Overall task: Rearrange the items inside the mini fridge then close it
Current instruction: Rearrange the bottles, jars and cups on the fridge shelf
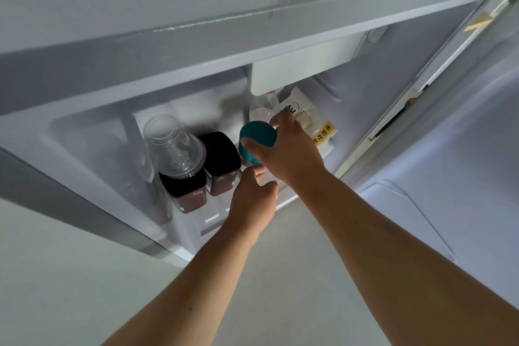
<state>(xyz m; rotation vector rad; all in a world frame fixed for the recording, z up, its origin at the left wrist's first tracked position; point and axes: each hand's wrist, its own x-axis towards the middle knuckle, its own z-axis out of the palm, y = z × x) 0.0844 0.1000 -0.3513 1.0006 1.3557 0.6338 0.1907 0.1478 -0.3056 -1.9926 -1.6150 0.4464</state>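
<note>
The mini fridge (196, 50) stands open below me. My right hand (289, 152) grips a jar with a teal lid (257, 137) by its top, inside the fridge. Just under that jar is my left hand (252, 199), fingers curled near the jar's base; whether it touches the jar is unclear. To the left stand two black-lidded jars (222, 160) of reddish contents, the nearer one (186, 191) with an upturned clear plastic cup (174, 146) on it. Behind the teal lid stands a clear bottle (262, 109), and a bread packet (311, 121) leans at the right.
A white freezer flap (303, 67) hangs from the fridge ceiling above the bottle. The open fridge door (449, 149) fills the right side, its gasket edge (393, 121) close to my right forearm. Pale floor (70, 275) lies in front.
</note>
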